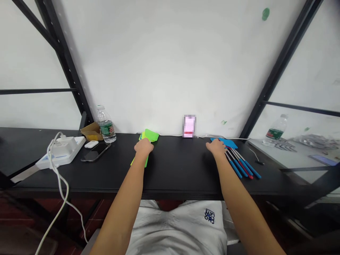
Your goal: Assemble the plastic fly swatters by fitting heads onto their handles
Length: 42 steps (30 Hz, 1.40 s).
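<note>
My left hand (143,146) reaches over a small pile of bright green flat pieces (151,135), its fingers curled down onto them. Green strips show below the wrist, and the hand covers the middle of the pile. On the right, my right hand (216,146) rests at the left side of several fly swatters with blue flat heads (230,143). Its thumb is spread out to the left, and the other fingers are partly hidden. The thin metal shafts fan towards the front right and end in blue handles (248,167) and a red one (245,169).
A phone with a pink screen (189,126) leans on the wall. At the left are a water bottle (106,124), a cardboard box (91,130), a white case (91,144), a dark phone (96,152) and a power strip (62,152) with a hanging cable. Another bottle (275,130) stands beyond the right post.
</note>
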### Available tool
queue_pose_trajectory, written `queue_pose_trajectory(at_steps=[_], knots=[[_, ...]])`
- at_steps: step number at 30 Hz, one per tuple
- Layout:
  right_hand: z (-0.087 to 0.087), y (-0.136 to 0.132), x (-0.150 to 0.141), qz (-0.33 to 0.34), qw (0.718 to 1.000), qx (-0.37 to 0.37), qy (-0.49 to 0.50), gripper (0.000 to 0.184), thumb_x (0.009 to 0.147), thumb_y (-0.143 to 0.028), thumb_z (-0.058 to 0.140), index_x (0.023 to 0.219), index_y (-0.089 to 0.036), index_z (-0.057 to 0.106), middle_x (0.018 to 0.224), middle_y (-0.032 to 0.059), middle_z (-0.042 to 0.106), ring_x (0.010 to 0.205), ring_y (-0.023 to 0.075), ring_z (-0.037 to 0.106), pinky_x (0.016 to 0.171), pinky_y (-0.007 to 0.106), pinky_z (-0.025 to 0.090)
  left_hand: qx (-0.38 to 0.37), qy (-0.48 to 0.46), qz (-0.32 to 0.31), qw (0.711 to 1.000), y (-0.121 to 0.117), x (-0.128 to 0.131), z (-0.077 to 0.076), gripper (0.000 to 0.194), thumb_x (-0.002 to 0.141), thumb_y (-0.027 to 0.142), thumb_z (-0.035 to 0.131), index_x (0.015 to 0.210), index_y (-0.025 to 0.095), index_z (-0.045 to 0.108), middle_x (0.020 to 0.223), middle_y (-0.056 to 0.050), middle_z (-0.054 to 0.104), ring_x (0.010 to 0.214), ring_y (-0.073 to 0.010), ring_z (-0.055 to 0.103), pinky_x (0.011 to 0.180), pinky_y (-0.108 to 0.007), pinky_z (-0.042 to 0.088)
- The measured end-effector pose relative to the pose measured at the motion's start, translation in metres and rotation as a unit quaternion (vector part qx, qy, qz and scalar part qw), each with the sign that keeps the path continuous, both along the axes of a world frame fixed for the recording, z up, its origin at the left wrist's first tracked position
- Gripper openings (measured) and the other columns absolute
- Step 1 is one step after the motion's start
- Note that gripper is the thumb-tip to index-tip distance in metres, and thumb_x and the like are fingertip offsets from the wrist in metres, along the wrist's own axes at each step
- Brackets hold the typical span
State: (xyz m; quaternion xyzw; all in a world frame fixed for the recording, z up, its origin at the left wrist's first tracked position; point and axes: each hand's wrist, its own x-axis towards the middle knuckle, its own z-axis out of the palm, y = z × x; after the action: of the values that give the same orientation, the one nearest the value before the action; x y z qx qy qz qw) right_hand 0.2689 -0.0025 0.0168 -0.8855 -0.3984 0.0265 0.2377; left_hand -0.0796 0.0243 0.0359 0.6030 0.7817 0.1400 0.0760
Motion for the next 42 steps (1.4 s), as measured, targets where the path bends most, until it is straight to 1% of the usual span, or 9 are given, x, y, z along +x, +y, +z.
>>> queue_pose_trajectory(at_steps=[5, 13, 15, 18, 20, 25, 28, 35, 42], knots=[[-0.005, 0.004, 0.005, 0.014, 0.999, -0.034, 0.017, 0.064, 0.078, -0.042, 0.062, 0.131, -0.007, 0.052, 0.135, 0.0286, 0.046, 0.127, 0.0413, 0.047, 0.099, 0.051, 0.042, -0.003, -0.002, 0.005, 1.000, 0.005, -0.002, -0.005, 0.044, 0.070, 0.028, 0.067, 0.112, 0.017, 0.067, 0.121, -0.018, 0.065, 0.110, -0.0327, 0.064, 0.084, -0.038, 0.052], [-0.005, 0.003, 0.007, 0.037, 0.999, -0.037, 0.007, 0.058, 0.078, -0.040, 0.062, 0.126, -0.009, 0.056, 0.129, 0.0261, 0.053, 0.123, 0.0398, 0.051, 0.096, 0.048, 0.045, -0.004, 0.002, -0.001, 1.000, 0.006, 0.000, -0.009, 0.042, 0.070, 0.027, 0.068, 0.111, 0.017, 0.068, 0.118, -0.018, 0.066, 0.109, -0.0326, 0.064, 0.085, -0.038, 0.052], [-0.005, 0.003, 0.006, 0.017, 0.999, -0.028, 0.002, 0.059, 0.078, -0.040, 0.062, 0.126, -0.008, 0.055, 0.130, 0.0266, 0.051, 0.123, 0.0404, 0.050, 0.098, 0.049, 0.043, -0.003, 0.001, 0.003, 1.000, 0.006, 0.001, -0.009, 0.043, 0.071, 0.026, 0.067, 0.112, 0.017, 0.068, 0.119, -0.018, 0.066, 0.109, -0.0326, 0.063, 0.085, -0.039, 0.052], [-0.005, 0.002, 0.006, -0.033, 0.999, 0.002, -0.010, 0.061, 0.078, -0.040, 0.060, 0.129, -0.007, 0.052, 0.134, 0.0280, 0.047, 0.126, 0.0416, 0.046, 0.101, 0.052, 0.037, -0.002, -0.007, 0.011, 1.000, 0.006, 0.002, -0.008, 0.042, 0.071, 0.025, 0.066, 0.112, 0.016, 0.067, 0.120, -0.018, 0.065, 0.110, -0.0327, 0.062, 0.085, -0.039, 0.050], [-0.005, 0.002, 0.007, -0.053, 0.999, 0.005, 0.003, 0.065, 0.078, -0.042, 0.060, 0.131, -0.006, 0.049, 0.135, 0.0287, 0.045, 0.127, 0.0418, 0.044, 0.102, 0.053, 0.035, 0.002, -0.018, 0.023, 1.000, 0.004, 0.003, -0.009, 0.044, 0.071, 0.025, 0.066, 0.113, 0.016, 0.067, 0.122, -0.019, 0.064, 0.111, -0.0330, 0.061, 0.086, -0.040, 0.049], [-0.007, 0.003, 0.008, -0.059, 0.997, -0.027, 0.030, 0.072, 0.077, -0.045, 0.062, 0.135, -0.006, 0.046, 0.139, 0.0296, 0.041, 0.131, 0.0418, 0.039, 0.106, 0.053, 0.030, 0.070, 0.009, 0.095, 0.993, 0.001, 0.007, -0.011, 0.062, 0.070, 0.033, 0.068, 0.128, 0.013, 0.055, 0.135, -0.022, 0.051, 0.123, -0.0369, 0.048, 0.096, -0.047, 0.039], [-0.009, 0.003, 0.009, -0.061, 0.998, -0.023, 0.025, 0.070, 0.078, -0.043, 0.063, 0.134, -0.006, 0.047, 0.138, 0.0297, 0.042, 0.130, 0.0409, 0.041, 0.105, 0.052, 0.033, 0.065, 0.004, 0.110, 0.992, 0.000, 0.009, -0.013, 0.067, 0.071, 0.036, 0.068, 0.131, 0.012, 0.050, 0.137, -0.024, 0.047, 0.125, -0.0376, 0.045, 0.096, -0.048, 0.035], [-0.007, -0.001, 0.008, -0.002, 1.000, -0.026, 0.016, 0.056, 0.079, -0.028, 0.062, 0.131, -0.008, 0.051, 0.134, 0.0267, 0.048, 0.125, 0.0367, 0.049, 0.097, 0.045, 0.045, 0.050, -0.003, 0.092, 0.995, 0.001, 0.009, -0.014, 0.064, 0.073, 0.034, 0.065, 0.132, 0.014, 0.048, 0.136, -0.024, 0.050, 0.124, -0.0373, 0.044, 0.095, -0.047, 0.034], [-0.001, -0.002, 0.007, 0.075, 0.994, -0.084, 0.001, 0.039, 0.077, -0.019, 0.062, 0.115, -0.010, 0.064, 0.115, 0.0231, 0.063, 0.111, 0.0355, 0.061, 0.087, 0.041, 0.051, 0.043, 0.002, 0.085, 0.995, 0.001, 0.008, -0.014, 0.057, 0.080, 0.029, 0.057, 0.134, 0.013, 0.047, 0.136, -0.024, 0.050, 0.125, -0.0361, 0.044, 0.095, -0.046, 0.035]])
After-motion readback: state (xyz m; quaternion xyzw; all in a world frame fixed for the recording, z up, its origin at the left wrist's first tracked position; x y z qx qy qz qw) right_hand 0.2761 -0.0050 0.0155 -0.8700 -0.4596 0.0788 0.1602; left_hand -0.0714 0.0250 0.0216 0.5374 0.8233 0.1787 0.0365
